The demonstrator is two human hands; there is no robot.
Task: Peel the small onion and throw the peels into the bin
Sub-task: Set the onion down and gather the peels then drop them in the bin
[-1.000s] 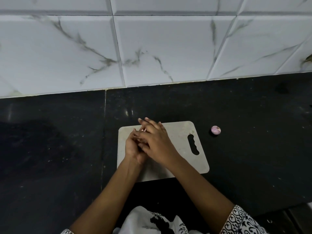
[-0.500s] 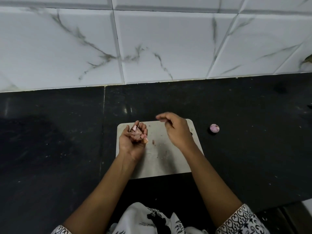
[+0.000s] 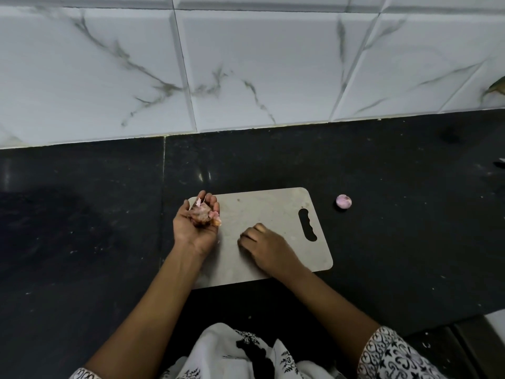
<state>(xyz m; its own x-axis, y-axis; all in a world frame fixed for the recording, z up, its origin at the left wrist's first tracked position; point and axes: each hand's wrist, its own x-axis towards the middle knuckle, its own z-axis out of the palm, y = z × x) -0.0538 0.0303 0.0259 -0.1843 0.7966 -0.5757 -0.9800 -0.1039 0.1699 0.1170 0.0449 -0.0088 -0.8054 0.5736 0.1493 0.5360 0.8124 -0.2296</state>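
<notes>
Peels [image 3: 202, 214] lie heaped in the left hand [image 3: 195, 228], which is turned palm up over the 10 o'clock corner of the cutting board [image 3: 262, 206]. Its fingers curl loosely round the pink-brown scraps. I read this hold as a carrying bowl, meant to keep the papery bits together for the trip to the bin.

The right hand [image 3: 270, 248] rests knuckles-up near the board's centre, its fingertips [image 3: 247, 237] bent down onto the surface. It is probably gathering stray flecks, but from my station I cannot tell whether it has pinched anything.

The small onion [image 3: 343, 201], pale purple and apparently bare of skin, sits alone on the black counter [image 3: 396, 242]. It is at 2 o'clock from the board, just past the handle slot [image 3: 307, 224], and I judge it was parked there to stay clear of the waste.

A marble-veined tiled wall [image 3: 246, 64] closes the scene at 12 o'clock. At 3 o'clock the frame edge cuts off a dark object [image 3: 500, 163] that I cannot identify. Patterned sleeves [image 3: 396, 354] show at 5 o'clock.

No bin is in view, so I cannot say which way the handful must travel. Nothing visible blocks either arm.
</notes>
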